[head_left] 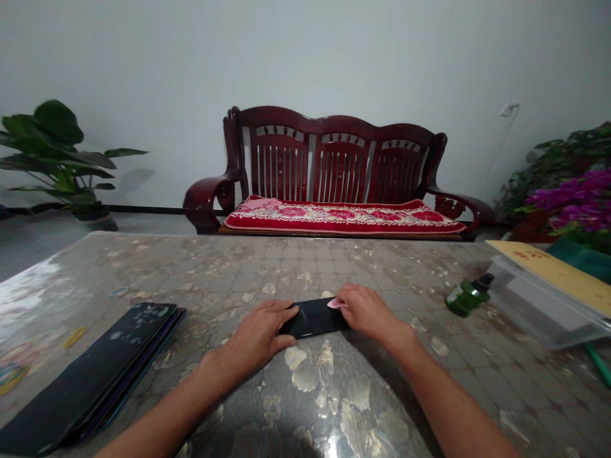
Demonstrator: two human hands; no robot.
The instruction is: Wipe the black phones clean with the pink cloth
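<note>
A black smartphone (312, 318) lies flat on the table in front of me, its dark glossy face up. My left hand (261, 327) grips its left end, fingers along the far edge and thumb at the near edge. At the phone's right end, my right hand (360, 310) is closed around a small pink cloth (337, 303), which touches the dark surface. Most of the cloth is hidden inside the fingers. Off to the right a small green spray bottle (468, 296) with a black top leans or lies on the table; I cannot tell which.
On the left sits a stack of long dark flat pieces (95, 366), the top one smudged. Rubber bands (14, 372) and a yellow band (75, 337) lie beyond it. A clear plastic box (539, 312) with a yellow sheet (548, 270) stands right. Behind the patterned table (382, 261) is a wooden bench (338, 159).
</note>
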